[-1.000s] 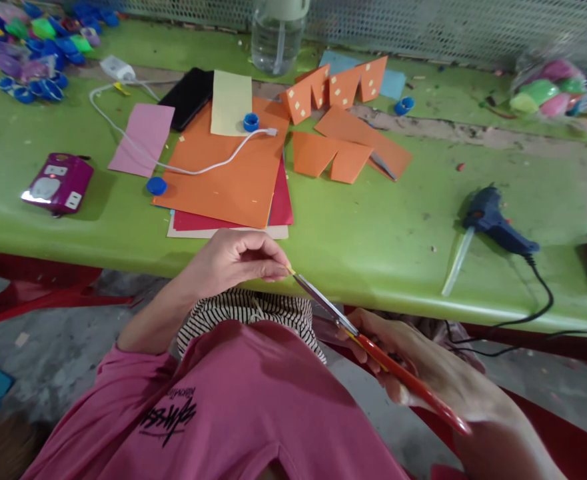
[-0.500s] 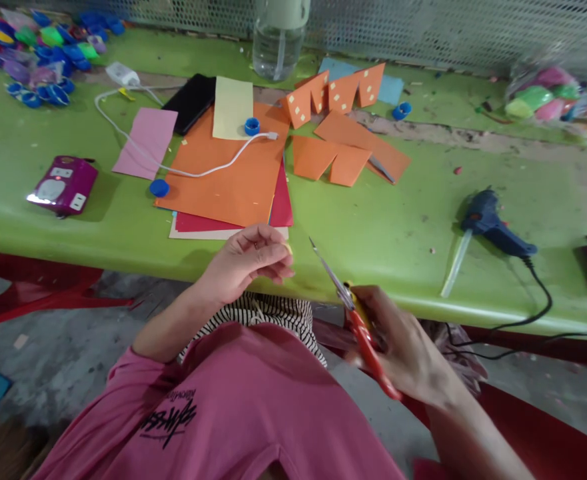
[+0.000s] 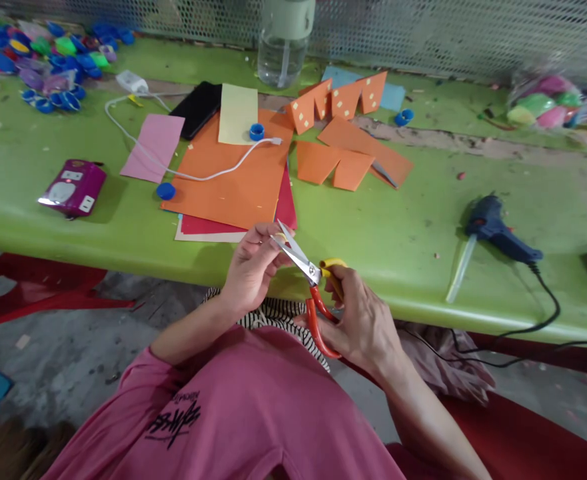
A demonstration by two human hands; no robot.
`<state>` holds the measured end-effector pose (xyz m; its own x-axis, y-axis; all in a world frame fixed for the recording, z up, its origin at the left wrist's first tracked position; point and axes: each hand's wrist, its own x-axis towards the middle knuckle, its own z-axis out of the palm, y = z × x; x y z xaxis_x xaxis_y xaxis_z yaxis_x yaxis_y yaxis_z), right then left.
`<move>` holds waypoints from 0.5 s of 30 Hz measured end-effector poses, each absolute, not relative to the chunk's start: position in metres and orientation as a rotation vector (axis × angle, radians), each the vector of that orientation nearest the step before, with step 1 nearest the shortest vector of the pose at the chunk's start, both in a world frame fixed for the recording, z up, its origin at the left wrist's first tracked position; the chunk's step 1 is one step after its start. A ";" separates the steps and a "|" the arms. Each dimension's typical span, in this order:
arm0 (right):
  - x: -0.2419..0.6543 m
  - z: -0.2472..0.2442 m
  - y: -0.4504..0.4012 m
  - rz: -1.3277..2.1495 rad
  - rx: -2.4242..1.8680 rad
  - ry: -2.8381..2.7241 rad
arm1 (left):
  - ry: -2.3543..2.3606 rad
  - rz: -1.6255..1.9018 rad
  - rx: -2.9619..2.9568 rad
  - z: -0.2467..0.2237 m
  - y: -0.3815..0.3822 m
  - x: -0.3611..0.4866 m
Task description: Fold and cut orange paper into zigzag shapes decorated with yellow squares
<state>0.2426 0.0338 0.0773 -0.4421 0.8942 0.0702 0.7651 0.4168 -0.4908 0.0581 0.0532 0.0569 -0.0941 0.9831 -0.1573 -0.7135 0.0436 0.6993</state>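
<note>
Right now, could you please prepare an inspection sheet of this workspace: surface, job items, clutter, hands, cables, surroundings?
Surface: green table, scattered with scraps.
Job items: scissors, blades open; small yellow piece.
Clutter: black phone, blue cap, glue gun.
Hands: left hand pinches the yellow piece; right hand grips the scissors.
Cables: white charging cable crosses orange sheet; black cord runs from glue gun past table edge.
Surroundings: perforated mesh behind table.

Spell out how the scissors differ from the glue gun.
The scissors are held in the right hand, while the glue gun lies on the green table. The scissors have red and yellow handles; the glue gun is dark blue. The scissors end in open metal blades; the glue gun has a translucent stick poking out. Both are hand tools.
</note>
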 end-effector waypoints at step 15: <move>0.235 0.078 0.037 0.624 -1.452 -2.329 | 0.827 1.539 0.422 0.055 0.054 0.063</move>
